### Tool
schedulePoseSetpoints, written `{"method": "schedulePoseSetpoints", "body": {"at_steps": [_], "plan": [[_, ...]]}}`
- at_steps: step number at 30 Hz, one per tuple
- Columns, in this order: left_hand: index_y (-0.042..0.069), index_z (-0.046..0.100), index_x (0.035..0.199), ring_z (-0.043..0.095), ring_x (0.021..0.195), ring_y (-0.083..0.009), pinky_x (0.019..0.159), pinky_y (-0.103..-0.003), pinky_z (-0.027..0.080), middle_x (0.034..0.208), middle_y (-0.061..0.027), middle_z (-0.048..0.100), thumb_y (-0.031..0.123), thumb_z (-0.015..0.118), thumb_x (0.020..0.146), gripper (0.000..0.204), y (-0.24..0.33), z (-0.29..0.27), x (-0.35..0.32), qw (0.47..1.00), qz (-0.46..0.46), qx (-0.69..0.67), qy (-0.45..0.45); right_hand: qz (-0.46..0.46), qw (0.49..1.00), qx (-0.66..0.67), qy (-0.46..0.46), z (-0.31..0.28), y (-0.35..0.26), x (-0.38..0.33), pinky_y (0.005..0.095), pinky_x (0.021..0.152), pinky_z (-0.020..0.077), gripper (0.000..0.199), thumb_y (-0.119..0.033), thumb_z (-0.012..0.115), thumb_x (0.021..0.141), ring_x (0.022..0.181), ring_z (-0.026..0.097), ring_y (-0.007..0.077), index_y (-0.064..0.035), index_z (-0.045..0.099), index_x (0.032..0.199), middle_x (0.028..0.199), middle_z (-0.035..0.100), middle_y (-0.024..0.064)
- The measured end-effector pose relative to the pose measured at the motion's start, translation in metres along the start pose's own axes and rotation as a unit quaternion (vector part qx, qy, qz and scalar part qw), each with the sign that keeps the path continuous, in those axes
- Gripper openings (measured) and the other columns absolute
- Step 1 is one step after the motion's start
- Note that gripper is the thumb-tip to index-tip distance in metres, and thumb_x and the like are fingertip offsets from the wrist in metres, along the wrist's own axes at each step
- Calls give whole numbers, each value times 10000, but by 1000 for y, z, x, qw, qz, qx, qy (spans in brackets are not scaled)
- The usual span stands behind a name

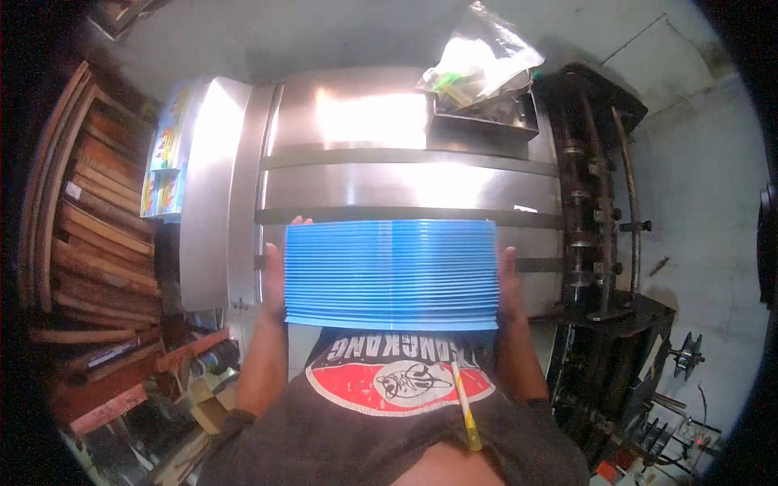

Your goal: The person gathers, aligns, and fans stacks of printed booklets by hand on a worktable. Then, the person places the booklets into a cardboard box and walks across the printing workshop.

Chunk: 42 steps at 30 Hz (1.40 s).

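At the far left, a rack of stacked wooden boards (89, 235) fills the edge of the view, with red-painted pieces lower down near the floor. Just right of it, a bundle of printed colourful packets (166, 158) stands against the side of a steel machine table (389, 162).

The left forearm rises from the lower edge, nearly upright, and the left hand (275, 275) is pressed flat against the left edge of a stack of blue sheets (391, 275). Its fingers are extended and held together along that edge, with fingertips (298, 221) showing just above the top left corner of the stack. The palm side is hidden, so how far the fingers wrap behind cannot be told.

The stack of blue sheets is held between both hands, in front of the chest and over the near part of the steel table, its many thin edges facing the camera like a fanned pile. Below it shows a dark shirt with a red and white print, and a yellow pencil (465, 405) lies slanted against the shirt.

The right hand (509, 279) mirrors the left, straight and flat against the right edge, fingers together pointing up. Above, a clear plastic bag (482, 57) sits in a metal tray (486, 117). Farther right stands a dark iron machine frame (600, 211).
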<state>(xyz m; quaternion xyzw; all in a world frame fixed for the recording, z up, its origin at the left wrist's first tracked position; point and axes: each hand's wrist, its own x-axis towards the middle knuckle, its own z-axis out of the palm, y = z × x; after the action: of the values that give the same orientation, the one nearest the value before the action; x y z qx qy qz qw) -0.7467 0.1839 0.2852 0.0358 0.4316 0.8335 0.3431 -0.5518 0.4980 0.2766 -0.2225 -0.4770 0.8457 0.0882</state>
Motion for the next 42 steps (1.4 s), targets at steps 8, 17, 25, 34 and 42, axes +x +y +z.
{"method": "schedulePoseSetpoints", "body": {"at_steps": [8, 17, 25, 34, 42], "plan": [[62, 175, 1530, 352, 1376, -236, 1142, -399, 283, 1533, -98, 311, 547, 295, 1010, 722, -9, -17, -16, 995, 26, 84, -52, 11, 998, -63, -6, -2, 3, -15, 409, 1164, 195, 933, -633, 485, 906, 1418, 278, 276, -31, 143, 1533, 1555, 252, 178], [48, 123, 1531, 217, 1449, -274, 1175, -433, 199, 1598, -144, 145, 737, 399, 876, 990, -15, -13, -38, 988, 39, 149, 0, -26, 997, -67, -13, 27, -6, -39, 437, 1176, 152, 1040, -754, 447, 835, 1443, 202, 295, -48, 141, 1534, 1592, 156, 135], [90, -42, 1543, 137, 1474, -272, 1171, -411, 185, 1601, -143, 138, 372, 960, 481, 1487, 39, -33, -55, 906, -86, 360, -204, 21, 918, -337, -209, -22, -27, -53, 439, 1178, 114, 1625, -317, 990, 432, 1462, 148, 300, -70, -215, 1494, 1580, 135, 228], [89, 157, 1516, 375, 1358, -276, 1120, -404, 305, 1505, -159, 321, 223, 929, 567, 1231, 1, -41, -58, 883, 6, 464, -79, -195, 850, -470, -137, -34, 0, -32, 458, 1156, 224, 1416, -327, 963, 505, 1422, 245, 340, -50, 1, 1506, 1557, 168, 225], [72, 384, 1374, 579, 1161, -251, 999, -393, 449, 1241, -113, 603, 191, 898, 633, 910, 10, -22, -50, 820, 88, 565, 9, -76, 896, -434, -60, -48, 36, -23, 441, 1100, 330, 1202, -252, 891, 661, 1316, 406, 346, -43, 44, 1488, 1420, 370, 222]]}}
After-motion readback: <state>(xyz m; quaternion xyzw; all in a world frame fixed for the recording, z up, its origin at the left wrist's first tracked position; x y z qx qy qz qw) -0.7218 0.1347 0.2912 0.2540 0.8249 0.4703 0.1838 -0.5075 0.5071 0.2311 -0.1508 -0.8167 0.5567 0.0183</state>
